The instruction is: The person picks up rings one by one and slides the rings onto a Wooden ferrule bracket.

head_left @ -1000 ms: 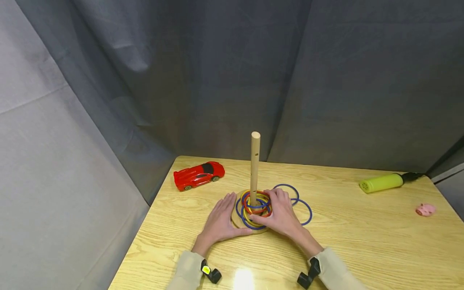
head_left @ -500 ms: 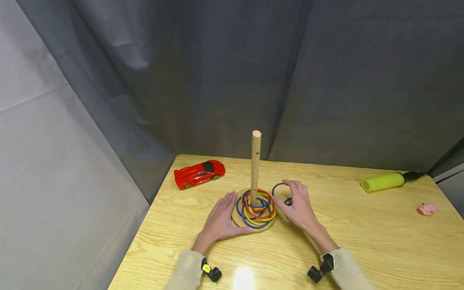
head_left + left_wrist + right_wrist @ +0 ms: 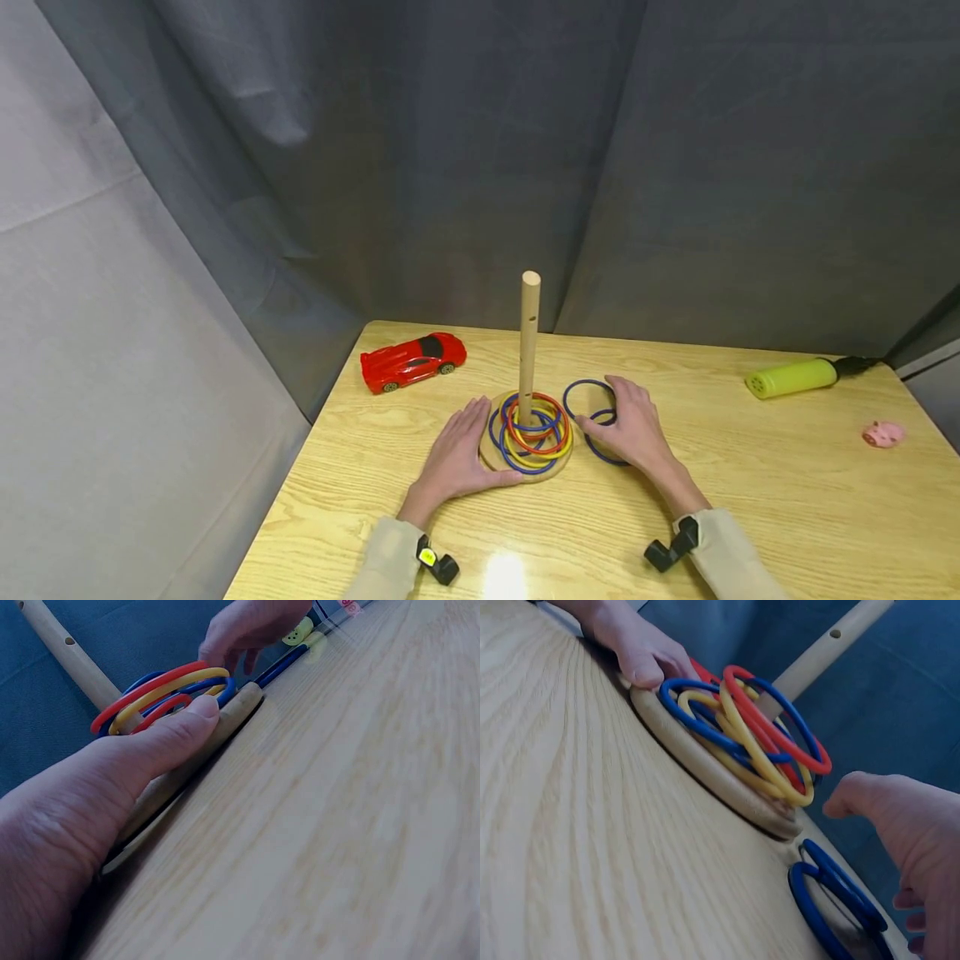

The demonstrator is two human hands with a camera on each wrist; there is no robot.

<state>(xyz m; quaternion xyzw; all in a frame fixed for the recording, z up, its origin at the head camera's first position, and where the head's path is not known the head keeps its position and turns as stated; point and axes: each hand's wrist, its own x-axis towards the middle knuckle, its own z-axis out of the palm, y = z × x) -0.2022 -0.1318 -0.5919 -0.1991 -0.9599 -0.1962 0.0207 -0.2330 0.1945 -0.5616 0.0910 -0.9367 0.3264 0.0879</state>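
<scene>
A wooden peg (image 3: 528, 342) stands upright on a round wooden base (image 3: 557, 472). Several thin rings lie loosely stacked around its foot, among them a red ring (image 3: 781, 736), a yellow ring (image 3: 759, 759) and blue ones. My left hand (image 3: 459, 457) holds the base from the left, thumb at its front rim and fingers along its far left side. To the right of the base, two blue rings (image 3: 808, 900) lie overlapping on the table. My right hand (image 3: 636, 429) hovers over them, thumb spread from the fingers, nothing held; it partly hides them in the head view.
A red toy car (image 3: 412, 362) sits at the back left of the wooden table (image 3: 750, 492). At the far right lie a yellow-green cylinder with a black end (image 3: 793, 378) and a small pink pig figure (image 3: 883, 433). A dark curtain (image 3: 450, 167) hangs behind the table.
My right hand has let go of the rings at the peg and moved right, over the two blue rings. A red and a yellow ring have settled rightward on the base. My left hand stays put.
</scene>
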